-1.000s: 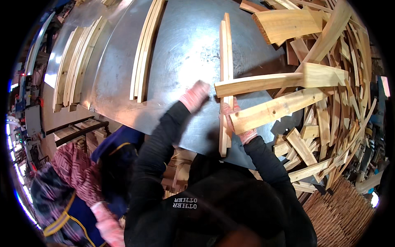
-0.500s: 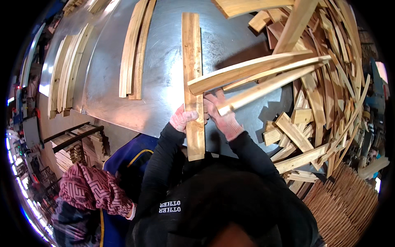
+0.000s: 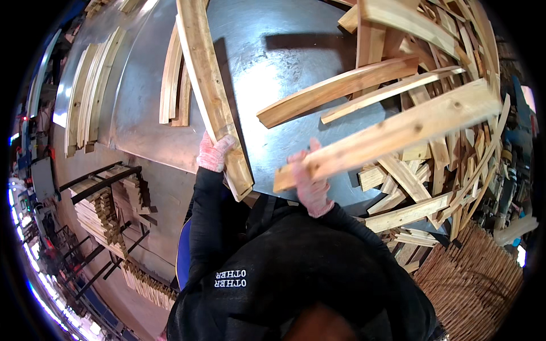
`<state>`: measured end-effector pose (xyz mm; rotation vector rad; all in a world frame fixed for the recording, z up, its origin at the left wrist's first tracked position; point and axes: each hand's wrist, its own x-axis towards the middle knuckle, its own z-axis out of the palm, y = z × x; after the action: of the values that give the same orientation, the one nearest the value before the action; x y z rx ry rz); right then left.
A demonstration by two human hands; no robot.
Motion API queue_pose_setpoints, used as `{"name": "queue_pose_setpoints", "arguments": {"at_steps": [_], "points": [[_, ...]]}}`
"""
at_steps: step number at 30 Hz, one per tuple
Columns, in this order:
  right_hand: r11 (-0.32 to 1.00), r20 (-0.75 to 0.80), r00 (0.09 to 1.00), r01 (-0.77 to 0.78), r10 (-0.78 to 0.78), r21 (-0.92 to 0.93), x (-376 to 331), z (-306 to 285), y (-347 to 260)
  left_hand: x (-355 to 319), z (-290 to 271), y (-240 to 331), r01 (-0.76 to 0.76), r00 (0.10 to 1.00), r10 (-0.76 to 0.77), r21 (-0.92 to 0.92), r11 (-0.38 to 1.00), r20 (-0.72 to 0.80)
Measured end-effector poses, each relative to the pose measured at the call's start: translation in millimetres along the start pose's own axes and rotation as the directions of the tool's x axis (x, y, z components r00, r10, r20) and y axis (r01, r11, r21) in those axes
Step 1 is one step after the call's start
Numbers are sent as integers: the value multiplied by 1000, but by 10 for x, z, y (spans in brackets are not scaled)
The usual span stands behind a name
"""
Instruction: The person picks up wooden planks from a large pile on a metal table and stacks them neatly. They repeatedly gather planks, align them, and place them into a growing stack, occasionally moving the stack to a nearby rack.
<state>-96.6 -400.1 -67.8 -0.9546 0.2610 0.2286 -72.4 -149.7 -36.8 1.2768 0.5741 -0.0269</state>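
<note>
My left hand (image 3: 216, 152), in a pinkish knitted glove, is closed around the near end of a long wooden board (image 3: 207, 79). That board slants away to the far left, raised partly over two slats (image 3: 170, 91) lying on the metal table (image 3: 244, 34). In a similar glove, my right hand (image 3: 310, 184) grips the near left end of a second wooden board (image 3: 392, 133), fingers on its face. Its far end reaches over the wood pile at the right. Just beyond it lie a curved board (image 3: 335, 91) and a thin wooden strip (image 3: 392, 94).
A jumbled pile of boards (image 3: 441, 136) covers the table's right side. A neat row of slats (image 3: 94, 94) lies at the far left. On the floor, a black metal rack (image 3: 102, 184) holds stacked wood at left; bundled sticks (image 3: 466, 278) are at lower right.
My left hand has moved left, tilting its board. At my right hand, the board has swung nearer and shows its broad face. A person in a patterned sleeve at lower left has mostly left view.
</note>
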Motion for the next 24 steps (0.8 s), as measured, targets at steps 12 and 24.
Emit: {"name": "queue_pose_setpoints", "arguments": {"at_steps": [12,24], "points": [[-202,767,623,780,153,-593,316,104,-953,-171,376,-380,186,981,-167,-218,958,101],[-167,324,880,398,348,-902,1368,655,-2243,-253,-406,-99,2,993,23,199,980,-120]]}}
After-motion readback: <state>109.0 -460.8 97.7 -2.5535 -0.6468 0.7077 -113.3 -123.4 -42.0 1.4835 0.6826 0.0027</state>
